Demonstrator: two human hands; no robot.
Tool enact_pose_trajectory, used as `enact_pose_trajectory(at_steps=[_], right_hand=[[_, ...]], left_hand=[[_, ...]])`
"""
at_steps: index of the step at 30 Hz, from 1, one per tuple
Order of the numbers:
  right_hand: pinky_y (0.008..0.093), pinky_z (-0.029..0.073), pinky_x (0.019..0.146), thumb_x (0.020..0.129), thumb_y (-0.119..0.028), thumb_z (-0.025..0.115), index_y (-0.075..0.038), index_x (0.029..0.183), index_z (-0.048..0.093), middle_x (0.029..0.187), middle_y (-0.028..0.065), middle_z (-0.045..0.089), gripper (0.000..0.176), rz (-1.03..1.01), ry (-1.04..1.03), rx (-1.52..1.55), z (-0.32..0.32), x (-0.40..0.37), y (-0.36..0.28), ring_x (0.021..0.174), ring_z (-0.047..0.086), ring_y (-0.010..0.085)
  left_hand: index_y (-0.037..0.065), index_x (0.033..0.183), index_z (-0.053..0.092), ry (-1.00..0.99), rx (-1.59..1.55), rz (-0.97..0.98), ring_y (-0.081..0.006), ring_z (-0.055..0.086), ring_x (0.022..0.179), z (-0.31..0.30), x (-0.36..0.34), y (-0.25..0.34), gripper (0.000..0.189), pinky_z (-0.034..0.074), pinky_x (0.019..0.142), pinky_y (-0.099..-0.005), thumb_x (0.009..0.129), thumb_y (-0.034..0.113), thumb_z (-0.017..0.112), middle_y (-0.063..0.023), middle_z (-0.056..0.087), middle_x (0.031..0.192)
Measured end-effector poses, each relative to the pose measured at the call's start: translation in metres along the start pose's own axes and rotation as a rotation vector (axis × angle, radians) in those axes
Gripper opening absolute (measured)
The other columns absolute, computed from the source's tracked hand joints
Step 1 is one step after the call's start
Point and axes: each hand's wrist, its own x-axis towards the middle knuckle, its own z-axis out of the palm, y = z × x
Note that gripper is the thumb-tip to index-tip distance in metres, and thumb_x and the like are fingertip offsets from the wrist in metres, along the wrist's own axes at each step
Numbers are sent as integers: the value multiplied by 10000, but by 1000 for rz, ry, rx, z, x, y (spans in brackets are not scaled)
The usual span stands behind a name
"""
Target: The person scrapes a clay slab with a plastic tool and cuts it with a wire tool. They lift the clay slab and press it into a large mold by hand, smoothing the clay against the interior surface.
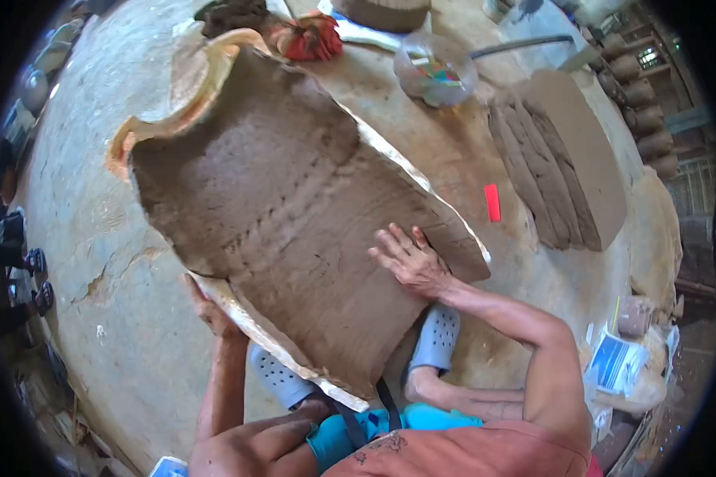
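A large curved mould with a pale, plaster-like rim rests tilted in front of me, its near end by my lap. A sheet of dark brown wet clay lines its inside, with a row of finger dents across the middle. My left hand holds the mould's outer left edge; some of its fingers are hidden behind the rim. On the clay near the right edge, my right hand lies flat with its fingers spread, holding nothing.
A slab stack of brown clay stands on the concrete floor at right, beside a small red strip. Farther back are a clear plastic tub and a red cloth. Another person's feet show at far left.
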Motion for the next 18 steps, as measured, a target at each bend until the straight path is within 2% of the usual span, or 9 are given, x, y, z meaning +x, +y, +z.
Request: enact_pose_trajectory(at_steps=[4, 5, 6, 8, 10, 13, 16, 17, 18], right_hand=[[616, 91, 1333, 1004, -141, 550, -162, 1608, 493, 1734, 116, 359, 607, 97, -66, 131, 6, 32, 2, 1654, 212, 319], [523, 396, 1232, 1024, -189, 580, -109, 1415, 647, 1550, 155, 560, 405, 51, 70, 103, -15, 60, -2, 1495, 497, 344], [523, 396, 1232, 1024, -189, 580, -109, 1415, 647, 1550, 155, 560, 405, 45, 71, 112, -20, 82, -6, 1495, 497, 344], [413, 591, 904, 1022, -269, 641, -87, 1105, 710, 1200, 142, 694, 211, 102, 134, 600, -21, 135, -9, 1141, 702, 335], [387, 554, 648, 1006, -344, 693, -82, 835, 624, 847, 94, 648, 321, 20, 276, 605, -35, 202, -14, 791, 699, 298], [385, 560, 619, 1016, -344, 681, -95, 769, 622, 752, 101, 648, 356, -116, 303, 615, -38, 267, -2, 731, 709, 274], [391, 552, 589, 1042, -410, 656, -98, 723, 618, 720, 102, 658, 448, -172, 557, 595, 62, 279, 78, 676, 698, 263], [391, 552, 589, 1042, -410, 656, -98, 723, 618, 720, 102, 658, 448, -180, 563, 583, 55, 278, 75, 676, 698, 263], [394, 573, 593, 1041, -393, 646, -121, 713, 635, 721, 92, 686, 426, -106, 341, 505, 50, 277, 70, 680, 719, 246]], left_hand=[[42, 1553, 493, 43, 190, 52, -242, 558, 1338, 15, -9, 3, 640, 410, 1187, -375, 1165, 518, 314, -81, 586, 1475], [38, 1563, 476, 0, 255, 180, -236, 559, 1324, 6, -5, -7, 642, 411, 1178, -374, 1168, 515, 309, -78, 583, 1468], [38, 1563, 476, 9, 259, 183, -236, 559, 1324, 8, -8, -4, 642, 411, 1178, -374, 1168, 515, 309, -78, 583, 1468], [47, 1563, 465, -28, 163, 88, -225, 562, 1303, 14, -9, 3, 617, 428, 1152, -367, 1173, 498, 309, -72, 579, 1454], [54, 1557, 466, -66, 149, 86, -219, 567, 1282, 10, -9, 8, 601, 434, 1140, -361, 1173, 490, 312, -66, 581, 1433], [69, 1544, 470, -131, 121, 48, -207, 575, 1240, 13, -13, 5, 569, 446, 1117, -348, 1175, 474, 319, -52, 585, 1393], [28, 1591, 398, -61, 25, -18, -222, 516, 1358, 12, -9, 0, 575, 390, 1194, -379, 1180, 424, 324, -95, 531, 1500], [35, 1594, 403, -45, 82, -25, -233, 511, 1377, 11, -8, 0, 591, 386, 1203, -378, 1178, 445, 315, -96, 533, 1505], [35, 1594, 403, -58, 71, -11, -233, 511, 1377, 12, -1, 1, 591, 386, 1203, -378, 1178, 445, 315, -96, 533, 1505]])
